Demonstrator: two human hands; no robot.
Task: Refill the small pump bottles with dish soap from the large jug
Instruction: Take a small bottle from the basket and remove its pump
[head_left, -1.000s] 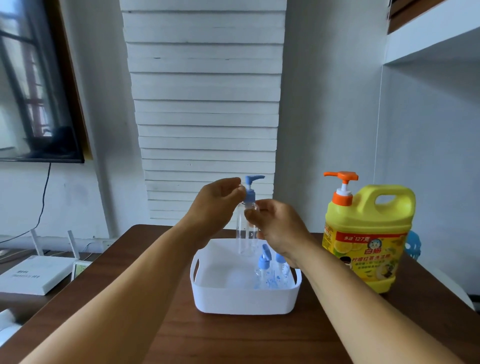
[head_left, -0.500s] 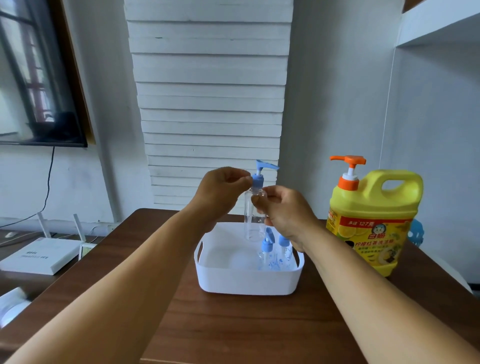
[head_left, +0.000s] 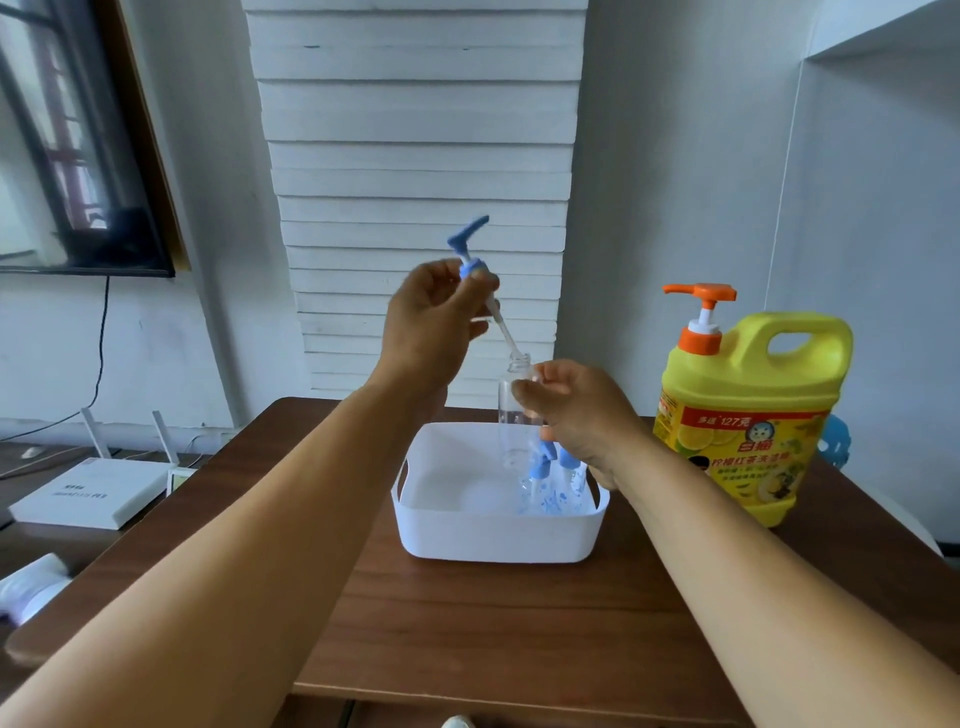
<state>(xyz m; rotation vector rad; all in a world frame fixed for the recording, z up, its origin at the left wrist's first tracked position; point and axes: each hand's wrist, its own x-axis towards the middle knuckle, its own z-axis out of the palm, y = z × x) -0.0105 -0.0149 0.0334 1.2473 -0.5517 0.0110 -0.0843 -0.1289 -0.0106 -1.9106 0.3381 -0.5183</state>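
Now the left hand (head_left: 431, 322) is pinching the pump head (head_left: 467, 249) aslant above the clear bottle (head_left: 511, 410), which the right hand (head_left: 576, 415) is gripping upright, nearer the yellow jug (head_left: 748, 415).

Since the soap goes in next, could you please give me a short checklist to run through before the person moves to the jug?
1. Pump head off the clear bottle: nearly; the left hand holds it raised, tube tip still at the neck. Not ok yet.
2. Bottle held steady: right hand grips it upright above the white basket. Ok.
3. Bottle empty: looks clear. Ok.
4. Yellow jug within reach: stands upright on the table right of the basket. Ok.
5. A hand free for the jug pump: both occupied. Not ok.
6. Soap level in the jug: cannot tell.
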